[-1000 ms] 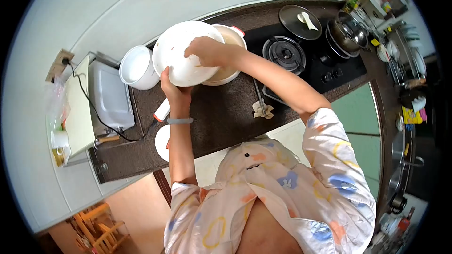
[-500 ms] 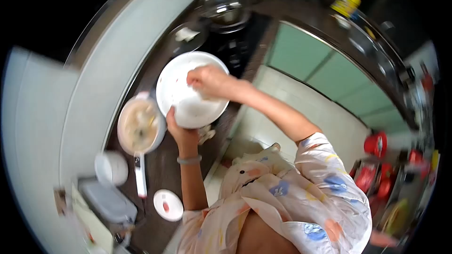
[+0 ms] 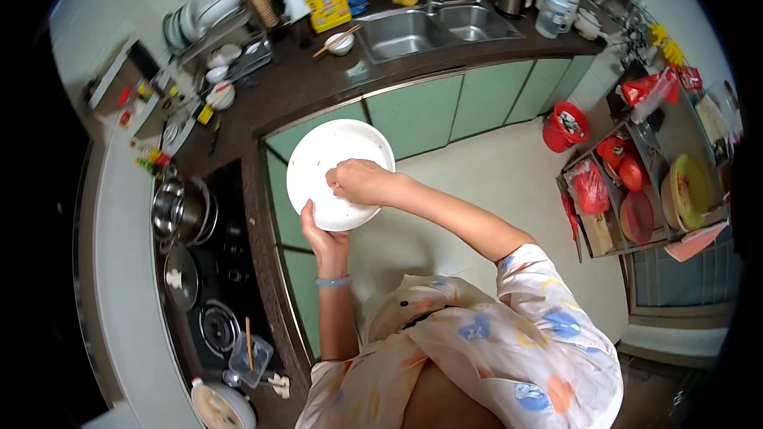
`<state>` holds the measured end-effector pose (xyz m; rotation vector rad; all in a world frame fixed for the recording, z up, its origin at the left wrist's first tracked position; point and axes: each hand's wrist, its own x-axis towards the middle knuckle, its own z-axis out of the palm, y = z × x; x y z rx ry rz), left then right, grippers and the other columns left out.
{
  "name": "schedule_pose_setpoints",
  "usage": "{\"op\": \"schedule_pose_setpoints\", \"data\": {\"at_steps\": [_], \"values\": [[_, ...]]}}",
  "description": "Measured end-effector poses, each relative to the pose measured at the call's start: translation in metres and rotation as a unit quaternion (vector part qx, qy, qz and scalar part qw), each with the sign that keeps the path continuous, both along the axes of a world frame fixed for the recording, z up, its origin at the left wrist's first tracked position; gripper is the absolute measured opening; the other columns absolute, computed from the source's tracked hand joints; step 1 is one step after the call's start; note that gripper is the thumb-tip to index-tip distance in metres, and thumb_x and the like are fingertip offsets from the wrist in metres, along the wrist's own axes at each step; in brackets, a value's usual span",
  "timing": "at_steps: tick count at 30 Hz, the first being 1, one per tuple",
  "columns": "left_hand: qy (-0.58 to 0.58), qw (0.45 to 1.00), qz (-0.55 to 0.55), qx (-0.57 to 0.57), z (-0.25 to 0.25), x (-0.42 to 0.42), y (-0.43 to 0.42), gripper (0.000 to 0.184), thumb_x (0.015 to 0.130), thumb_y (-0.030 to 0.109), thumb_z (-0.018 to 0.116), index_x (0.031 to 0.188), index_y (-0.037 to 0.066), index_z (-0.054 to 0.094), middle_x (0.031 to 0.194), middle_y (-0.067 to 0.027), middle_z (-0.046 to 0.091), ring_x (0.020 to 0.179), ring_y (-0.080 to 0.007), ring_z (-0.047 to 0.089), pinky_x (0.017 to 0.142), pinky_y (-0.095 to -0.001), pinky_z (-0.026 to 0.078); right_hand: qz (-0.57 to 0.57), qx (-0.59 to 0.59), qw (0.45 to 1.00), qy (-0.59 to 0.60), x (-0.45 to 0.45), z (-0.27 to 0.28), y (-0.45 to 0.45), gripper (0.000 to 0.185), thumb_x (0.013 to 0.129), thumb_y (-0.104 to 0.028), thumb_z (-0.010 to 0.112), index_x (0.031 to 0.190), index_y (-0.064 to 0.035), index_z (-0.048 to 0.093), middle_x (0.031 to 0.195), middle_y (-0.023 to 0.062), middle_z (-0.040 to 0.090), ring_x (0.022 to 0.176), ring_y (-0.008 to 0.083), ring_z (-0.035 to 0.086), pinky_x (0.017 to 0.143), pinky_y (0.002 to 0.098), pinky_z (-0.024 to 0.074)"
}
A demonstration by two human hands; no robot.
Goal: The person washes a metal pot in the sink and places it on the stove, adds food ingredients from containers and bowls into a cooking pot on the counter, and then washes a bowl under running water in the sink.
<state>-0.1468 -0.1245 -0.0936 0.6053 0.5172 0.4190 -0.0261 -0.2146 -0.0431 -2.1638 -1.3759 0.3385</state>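
Note:
A wide white plate [image 3: 338, 143] with a few small reddish bits on it is held up in front of me, above the floor beside the counter. My left hand [image 3: 324, 240] grips its near edge, thumb over the rim and fingers underneath. Over the middle of the plate, my right hand [image 3: 362, 183] is closed with its fingers curled down. Whatever those fingers hold, if anything, is hidden.
The stove on the left carries a steel pot [image 3: 181, 210] and a glass lid [image 3: 181, 290]. Near it are a clear plastic box [image 3: 252, 353] and a white pot of soup [image 3: 230, 405]. A double sink [image 3: 401, 36] lies ahead. A red bucket [image 3: 566, 127] and loaded shelf [image 3: 588, 238] stand right.
My view and body have swung right, from the stove and soup pot towards the sink. The plate has come along in my left hand, with my closed right hand still over it.

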Motion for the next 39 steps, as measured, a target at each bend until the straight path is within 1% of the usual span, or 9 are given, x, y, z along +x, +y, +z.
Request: {"op": "schedule_pose_setpoints", "data": {"at_steps": [4, 6, 10, 16, 20, 24, 30, 34, 39], "values": [[0.029, 0.997, -0.072, 0.027, 0.008, 0.083, -0.022, 0.058, 0.09, 0.04, 0.046, 0.136, 0.004, 0.041, 0.125, -0.0107, 0.056, 0.11, -0.0231, 0.06, 0.085, -0.0368, 0.053, -0.062, -0.03, 0.998, 0.003, 0.071, 0.001, -0.038, 0.019, 0.079, -0.012, 0.062, 0.095, -0.0014, 0.067, 0.093, 0.0206, 0.067, 0.091, 0.0366, 0.064, 0.082, 0.0428, 0.0492], [0.034, 0.994, -0.096, 0.034, 0.002, 0.124, -0.026, 0.062, 0.086, 0.046, 0.048, 0.136, 0.01, 0.041, 0.125, -0.0097, 0.056, 0.108, -0.0271, 0.06, 0.076, -0.0417, 0.053, -0.085, -0.028, 0.996, -0.007, 0.106, -0.003, -0.048, 0.02, 0.08, -0.012, 0.062, 0.095, -0.0017, 0.067, 0.093, 0.0205, 0.067, 0.091, 0.0358, 0.064, 0.083, 0.0427, 0.049], [0.026, 0.99, -0.133, 0.028, -0.004, 0.212, -0.031, 0.059, 0.087, 0.047, 0.046, 0.133, 0.01, 0.044, 0.12, -0.0081, 0.059, 0.102, -0.0248, 0.062, 0.069, -0.0378, 0.053, -0.116, -0.03, 0.992, -0.032, 0.189, -0.01, -0.055, 0.02, 0.08, -0.013, 0.06, 0.096, -0.0019, 0.067, 0.092, 0.02, 0.067, 0.091, 0.0351, 0.064, 0.083, 0.0423, 0.0491], [0.014, 0.979, -0.199, 0.046, -0.001, 0.355, -0.022, 0.055, 0.087, 0.046, 0.047, 0.129, 0.01, 0.047, 0.119, -0.0077, 0.059, 0.105, -0.0235, 0.061, 0.078, -0.0385, 0.052, -0.159, -0.016, 0.984, -0.082, 0.342, -0.02, -0.051, 0.013, 0.08, -0.007, 0.056, 0.087, -0.0022, 0.067, 0.09, 0.0213, 0.067, 0.091, 0.0358, 0.065, 0.08, 0.0445, 0.0504], [0.029, 0.981, -0.19, 0.026, -0.024, 0.433, -0.016, 0.052, 0.087, 0.044, 0.048, 0.127, 0.011, 0.049, 0.115, -0.0051, 0.061, 0.104, -0.0234, 0.061, 0.078, -0.0389, 0.053, -0.239, 0.105, 0.962, -0.085, 0.414, -0.033, -0.048, 0.009, 0.084, -0.011, 0.061, 0.08, -0.0029, 0.063, 0.075, 0.0165, 0.065, 0.076, 0.0342, 0.063, 0.068, 0.0434, 0.047], [0.022, 0.983, -0.18, 0.003, -0.031, 0.496, -0.023, 0.053, 0.089, 0.044, 0.046, 0.13, 0.01, 0.047, 0.121, -0.0072, 0.058, 0.108, -0.025, 0.06, 0.084, -0.0436, 0.053, -0.26, 0.136, 0.955, 0.041, 0.476, -0.024, -0.063, 0.018, 0.087, -0.018, 0.062, 0.083, -0.0012, 0.065, 0.08, 0.0182, 0.066, 0.078, 0.0355, 0.063, 0.069, 0.0417, 0.0482], [0.022, 0.987, -0.158, 0.015, -0.056, 0.586, -0.024, 0.055, 0.088, 0.041, 0.047, 0.132, 0.009, 0.045, 0.123, -0.01, 0.056, 0.109, -0.0282, 0.06, 0.079, -0.0426, 0.056, -0.337, 0.169, 0.91, 0.171, 0.604, -0.028, -0.087, 0.033, 0.089, -0.031, 0.063, 0.082, 0.001, 0.065, 0.072, 0.0115, 0.065, 0.069, 0.0181, 0.061, 0.064, 0.0337, 0.0475], [0.058, 0.992, -0.104, 0.037, -0.054, 0.644, -0.035, 0.054, 0.089, 0.042, 0.045, 0.132, 0.009, 0.045, 0.123, -0.0108, 0.056, 0.109, -0.0279, 0.06, 0.078, -0.0443, 0.056, -0.371, 0.259, 0.867, 0.209, 0.733, -0.089, -0.113, 0.033, 0.091, -0.031, 0.058, 0.079, -0.0015, 0.065, 0.064, 0.0079, 0.062, 0.061, 0.0163, 0.058, 0.059, 0.0326, 0.0456], [0.118, 0.99, -0.061, 0.036, -0.074, 0.712, -0.039, 0.055, 0.091, 0.041, 0.041, 0.134, 0.007, 0.043, 0.125, -0.014, 0.054, 0.114, -0.0317, 0.056, 0.078, -0.048, 0.057, -0.446, 0.199, 0.821, 0.295, 0.875, -0.156, -0.169, 0.035, 0.091, -0.033, 0.055, 0.073, -0.0037, 0.061, 0.061, 0.0039, 0.057, 0.053, 0.0142, 0.051, 0.05, 0.0311, 0.0392]]}}
